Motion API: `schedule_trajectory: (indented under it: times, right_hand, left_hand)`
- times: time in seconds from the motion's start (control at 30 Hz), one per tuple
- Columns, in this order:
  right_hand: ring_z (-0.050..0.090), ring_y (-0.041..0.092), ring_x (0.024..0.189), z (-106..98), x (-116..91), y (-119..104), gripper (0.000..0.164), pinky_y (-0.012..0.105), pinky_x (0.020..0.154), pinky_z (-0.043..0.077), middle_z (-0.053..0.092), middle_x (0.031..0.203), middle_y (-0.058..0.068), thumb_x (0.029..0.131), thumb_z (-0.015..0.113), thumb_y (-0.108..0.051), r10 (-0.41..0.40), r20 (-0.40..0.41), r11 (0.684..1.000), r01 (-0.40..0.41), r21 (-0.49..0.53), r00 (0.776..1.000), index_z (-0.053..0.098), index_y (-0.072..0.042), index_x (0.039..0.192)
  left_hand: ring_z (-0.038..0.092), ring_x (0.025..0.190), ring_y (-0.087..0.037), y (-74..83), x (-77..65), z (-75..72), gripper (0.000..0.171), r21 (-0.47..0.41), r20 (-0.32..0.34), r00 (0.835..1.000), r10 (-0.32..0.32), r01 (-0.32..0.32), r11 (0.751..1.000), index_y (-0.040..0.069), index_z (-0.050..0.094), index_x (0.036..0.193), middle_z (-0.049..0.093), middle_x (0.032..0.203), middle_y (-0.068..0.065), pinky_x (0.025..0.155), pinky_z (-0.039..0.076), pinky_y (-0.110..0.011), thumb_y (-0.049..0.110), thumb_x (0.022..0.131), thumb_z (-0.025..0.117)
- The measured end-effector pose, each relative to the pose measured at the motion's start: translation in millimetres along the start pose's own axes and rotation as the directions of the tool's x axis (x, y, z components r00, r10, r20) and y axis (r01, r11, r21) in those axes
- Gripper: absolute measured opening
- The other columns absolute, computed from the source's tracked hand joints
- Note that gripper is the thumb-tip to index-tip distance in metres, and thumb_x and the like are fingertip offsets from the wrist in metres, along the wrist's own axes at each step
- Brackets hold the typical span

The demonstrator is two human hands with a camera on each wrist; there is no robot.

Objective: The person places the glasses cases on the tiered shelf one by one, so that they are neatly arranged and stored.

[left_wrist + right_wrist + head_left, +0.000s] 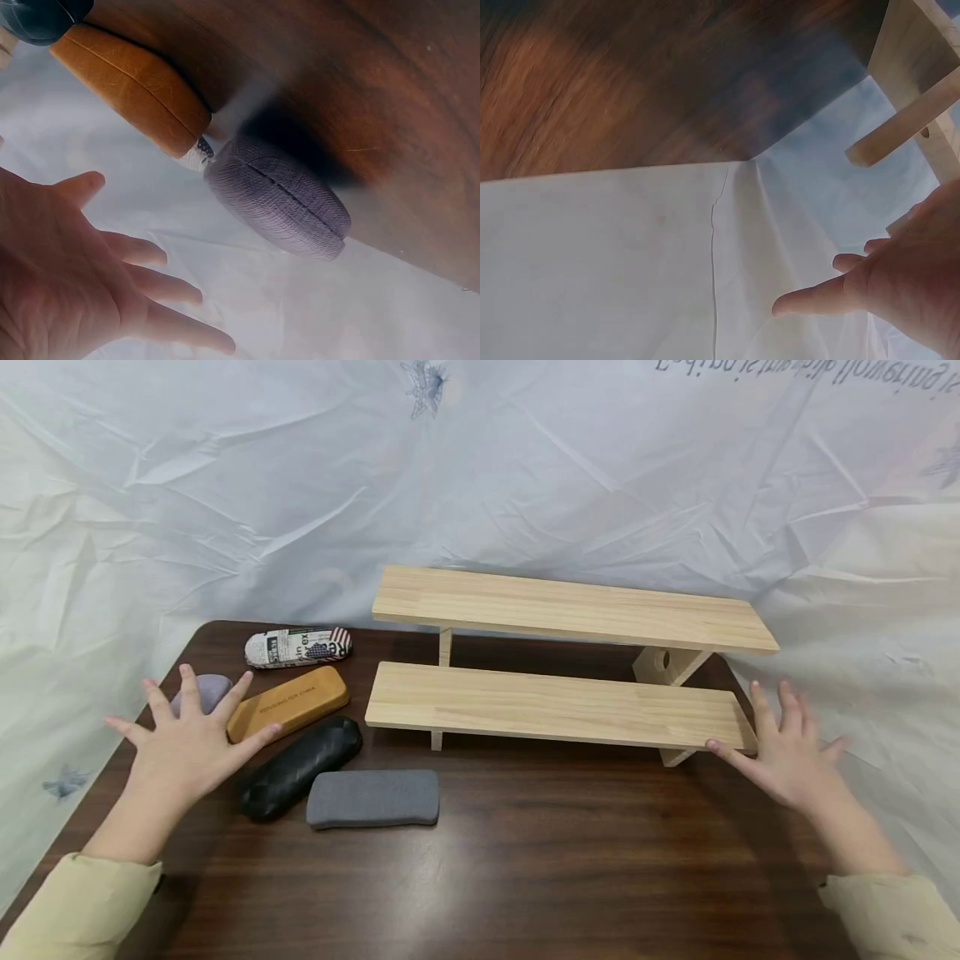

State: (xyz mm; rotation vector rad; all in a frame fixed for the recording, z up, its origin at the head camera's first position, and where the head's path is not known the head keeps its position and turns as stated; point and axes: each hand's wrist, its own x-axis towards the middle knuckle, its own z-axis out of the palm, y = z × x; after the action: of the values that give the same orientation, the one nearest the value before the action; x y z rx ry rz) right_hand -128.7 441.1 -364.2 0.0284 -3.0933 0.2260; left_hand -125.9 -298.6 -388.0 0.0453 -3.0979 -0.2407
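With fingers spread wide and nothing in it, my left hand (182,750) hovers over the left side of the table by a group of glasses cases. A purple ribbed glasses case (277,196) lies nearest, partly hidden behind its fingers in the head view. Next to it are an orange glasses case (294,700), a black glasses case (303,767) and a grey glasses case (372,797). Behind them lies a newspaper-print glasses case (297,647). My right hand (798,760), also spread and holding nothing, is beside the right end of a two-tier wooden shelf, its thumb overlapping the lower board (555,706).
The shelf's upper board (570,606) stands farther back on wooden side supports (667,665). A dark brown wooden table (525,843) carries everything. White wrinkled sheeting (525,468) hangs behind it and along both sides.
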Motion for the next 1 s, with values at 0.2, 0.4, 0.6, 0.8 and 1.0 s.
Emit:
schedule_trajectory:
  times: [0.2,0.4,0.6,0.8,1.0]
  right_hand:
    - [-0.008,0.069,0.153,-3,2,-4,0.109,0.104,0.088,0.001,-0.017,0.171,0.037,0.103,0.056,-0.062,0.004,0.001,1.0,-0.004,0.01,1.0,-0.014,-0.012,0.169]
    - [0.012,0.077,0.143,-4,5,-10,0.105,0.095,0.098,0.013,-0.006,0.17,0.042,0.103,0.055,-0.057,-0.019,-0.065,1.0,0.02,0.024,0.998,-0.007,-0.006,0.17]
    - [0.021,0.074,0.143,2,8,-9,0.095,0.086,0.111,0.021,0.011,0.166,0.046,0.104,0.059,-0.046,-0.043,-0.176,0.99,0.066,0.125,0.984,0.007,-0.001,0.17]
    - [0.022,0.069,0.146,9,16,-4,0.087,0.083,0.115,0.021,0.021,0.16,0.048,0.107,0.057,-0.039,-0.028,-0.205,0.969,0.077,0.233,0.978,0.012,0.001,0.169]
    - [0.027,0.071,0.142,15,24,2,0.078,0.082,0.117,0.018,0.026,0.157,0.05,0.108,0.052,-0.029,-0.026,-0.218,0.912,0.112,0.395,0.976,0.016,0.01,0.165]
  left_hand:
    - [-0.007,0.143,-0.082,-5.1,-0.8,2.2,0.091,-0.003,-0.01,1.0,0.024,-0.024,1.0,0.032,0.011,0.172,-0.002,0.163,-0.051,0.09,-0.005,-0.103,0.078,0.1,0.043]
    - [0.008,0.15,-0.074,-4.9,-7.2,9.4,0.09,0.003,-0.146,0.982,0.12,-0.121,0.993,0.026,0.025,0.17,0.013,0.168,-0.043,0.103,0.001,-0.098,0.071,0.099,0.055]
    - [0.021,0.153,-0.065,4.8,-19.1,16.8,0.085,-0.08,-0.282,0.92,0.274,-0.307,0.948,0.014,0.041,0.163,0.027,0.167,-0.038,0.115,0.007,-0.09,0.058,0.096,0.07]
    - [0.037,0.148,-0.06,21.6,-31.0,22.1,0.086,-0.102,-0.34,0.857,0.386,-0.442,0.891,0.011,0.049,0.158,0.036,0.165,-0.032,0.121,0.026,-0.077,0.061,0.092,0.074]
    - [0.048,0.142,-0.05,34.5,-39.3,24.7,0.088,-0.092,-0.352,0.798,0.489,-0.55,0.83,0.012,0.051,0.157,0.043,0.163,-0.025,0.108,0.044,-0.064,0.056,0.086,0.082]
